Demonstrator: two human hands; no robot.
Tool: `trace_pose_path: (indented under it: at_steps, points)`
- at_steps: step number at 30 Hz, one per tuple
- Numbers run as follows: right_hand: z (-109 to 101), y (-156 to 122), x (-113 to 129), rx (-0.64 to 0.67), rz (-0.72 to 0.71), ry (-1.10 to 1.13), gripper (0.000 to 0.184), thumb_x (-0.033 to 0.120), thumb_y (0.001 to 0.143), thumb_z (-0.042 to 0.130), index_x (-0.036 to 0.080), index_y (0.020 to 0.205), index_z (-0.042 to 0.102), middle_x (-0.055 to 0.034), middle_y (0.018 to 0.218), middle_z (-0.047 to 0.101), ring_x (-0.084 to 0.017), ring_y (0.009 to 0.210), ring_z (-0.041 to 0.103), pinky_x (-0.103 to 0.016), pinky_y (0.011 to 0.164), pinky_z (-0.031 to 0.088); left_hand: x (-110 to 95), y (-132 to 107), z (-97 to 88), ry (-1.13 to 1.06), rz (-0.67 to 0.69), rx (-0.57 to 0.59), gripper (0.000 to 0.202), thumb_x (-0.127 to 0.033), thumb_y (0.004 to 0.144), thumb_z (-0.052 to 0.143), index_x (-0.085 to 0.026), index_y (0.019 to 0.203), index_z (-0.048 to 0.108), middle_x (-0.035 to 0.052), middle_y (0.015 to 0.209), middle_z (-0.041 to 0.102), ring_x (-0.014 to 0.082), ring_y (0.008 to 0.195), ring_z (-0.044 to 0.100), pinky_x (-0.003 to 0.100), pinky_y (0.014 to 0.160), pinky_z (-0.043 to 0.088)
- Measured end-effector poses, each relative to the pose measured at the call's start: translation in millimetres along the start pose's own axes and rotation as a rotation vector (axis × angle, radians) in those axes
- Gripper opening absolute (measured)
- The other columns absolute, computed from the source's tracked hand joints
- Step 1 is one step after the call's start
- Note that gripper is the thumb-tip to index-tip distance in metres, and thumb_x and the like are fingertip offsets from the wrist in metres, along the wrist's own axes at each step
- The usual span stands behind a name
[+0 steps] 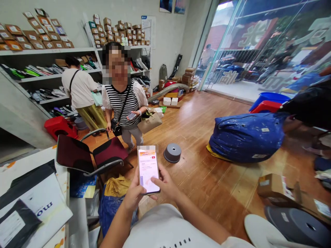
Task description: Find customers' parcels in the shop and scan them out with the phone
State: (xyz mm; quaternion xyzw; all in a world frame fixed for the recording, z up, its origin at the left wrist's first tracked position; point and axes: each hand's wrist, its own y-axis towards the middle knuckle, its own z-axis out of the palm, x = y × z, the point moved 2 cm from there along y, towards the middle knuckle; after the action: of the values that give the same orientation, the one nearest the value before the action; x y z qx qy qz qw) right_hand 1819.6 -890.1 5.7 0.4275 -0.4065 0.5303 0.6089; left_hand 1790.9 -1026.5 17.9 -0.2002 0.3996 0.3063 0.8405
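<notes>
A smartphone (148, 170) with a lit white and orange screen is held upright in front of my body. My left hand (134, 193) is closed around its lower left side, the thumb at the bottom edge of the screen. Along the right side, my right hand (164, 179) grips it too, with the thumb over the lower part of the screen. The fingers behind the phone are mostly hidden. Beyond the phone, a grey round stool (172, 153) stands on the wooden floor.
A person in a striped top (124, 106) stands ahead, holding a phone and a bag. Another faces the parcel shelves (51, 51). A maroon chair (90, 155) and a counter with mailer bags (38, 203) are at left. A stuffed blue sack (248, 137) and cardboard boxes (276, 189) lie at right.
</notes>
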Motion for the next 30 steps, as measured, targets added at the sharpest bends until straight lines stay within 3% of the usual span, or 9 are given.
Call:
trace_pose_path:
  at_steps: [5,10,15,18,20,22,25,27,30]
  points:
    - [-0.4,4.2,-1.0,-0.035,-0.027,0.068,0.042,0.041,0.078,0.068,0.022,0.114,0.057,-0.0028,0.104,0.067,-0.017,0.087,0.062,-0.028,0.074,0.051,9.5,2.3,-9.1,0.016,-0.01,-0.079,0.112,-0.001,0.057,0.048,-0.042,0.148,-0.004,0.0048,0.137,0.051,0.0277,0.106,0.057,0.029,0.06,0.059]
    - [4.6,13.5,12.7,-0.114,0.024,0.081,0.044,0.051,0.077,0.065,0.017,0.105,0.062,-0.0025,0.086,0.068,-0.015,0.072,0.06,-0.026,0.064,0.048,12.1,0.6,-17.6,-0.035,0.016,0.026,0.106,-0.007,0.06,0.048,-0.041,0.149,0.002,0.0043,0.138,0.049,0.0304,0.112,0.054,0.033,0.064,0.06]
    - [4.8,27.2,21.4,-0.171,0.104,0.048,0.048,0.062,0.075,0.061,0.015,0.084,0.062,0.0013,0.059,0.059,-0.011,0.051,0.051,-0.022,0.048,0.039,10.3,-0.5,-15.0,-0.023,0.0,0.063,0.106,-0.006,0.061,0.047,-0.039,0.149,0.0,0.0055,0.137,0.05,0.0341,0.116,0.054,0.036,0.063,0.06]
    - [3.3,30.1,21.5,-0.189,0.13,0.005,0.052,0.066,0.077,0.055,0.014,0.08,0.061,0.0011,0.055,0.057,-0.011,0.045,0.048,-0.022,0.043,0.035,11.7,-0.1,-12.9,-0.031,0.003,0.08,0.108,-0.005,0.059,0.047,-0.039,0.149,-0.002,0.0052,0.136,0.052,0.0341,0.116,0.055,0.036,0.063,0.06]
    - [3.1,27.8,22.4,-0.189,0.071,-0.054,0.051,0.064,0.081,0.051,0.015,0.087,0.061,-0.0014,0.065,0.061,-0.013,0.053,0.054,-0.024,0.047,0.041,12.4,0.1,-12.8,-0.038,0.008,0.077,0.109,-0.006,0.059,0.046,-0.039,0.149,-0.004,0.0048,0.136,0.052,0.0339,0.117,0.054,0.037,0.063,0.06]
    - [3.1,22.7,23.1,-0.202,-0.065,-0.133,0.048,0.06,0.086,0.047,0.017,0.104,0.059,-0.0059,0.09,0.067,-0.018,0.076,0.062,-0.028,0.063,0.05,12.4,0.2,-13.2,-0.039,0.017,0.076,0.108,-0.007,0.06,0.047,-0.039,0.149,-0.004,0.0052,0.136,0.052,0.0332,0.115,0.055,0.038,0.063,0.06]
    - [2.6,12.8,19.7,-0.243,-0.311,-0.252,0.054,0.055,0.091,0.039,0.022,0.134,0.039,-0.0111,0.13,0.052,-0.024,0.115,0.054,-0.038,0.093,0.047,11.5,0.5,-13.9,-0.046,0.034,0.072,0.105,-0.007,0.06,0.047,-0.038,0.15,0.002,0.0053,0.135,0.053,0.0302,0.104,0.061,0.038,0.063,0.06]
    - [1.9,7.0,15.7,-0.254,-0.44,-0.354,0.061,0.058,0.091,0.035,0.022,0.141,0.029,-0.0134,0.14,0.041,-0.027,0.121,0.048,-0.042,0.096,0.045,10.7,0.7,-14.5,-0.055,0.041,0.059,0.104,-0.007,0.06,0.046,-0.038,0.15,0.004,0.0047,0.135,0.053,0.0291,0.102,0.062,0.037,0.063,0.06]
    - [0.3,1.5,13.6,-0.235,-0.606,-0.559,0.063,0.06,0.091,0.031,0.022,0.141,0.032,-0.0144,0.143,0.034,-0.031,0.127,0.041,-0.048,0.098,0.042,9.1,1.0,-14.6,-0.069,0.04,0.042,0.106,-0.007,0.061,0.046,-0.038,0.149,-0.003,0.0047,0.137,0.052,0.0309,0.108,0.06,0.036,0.064,0.06]
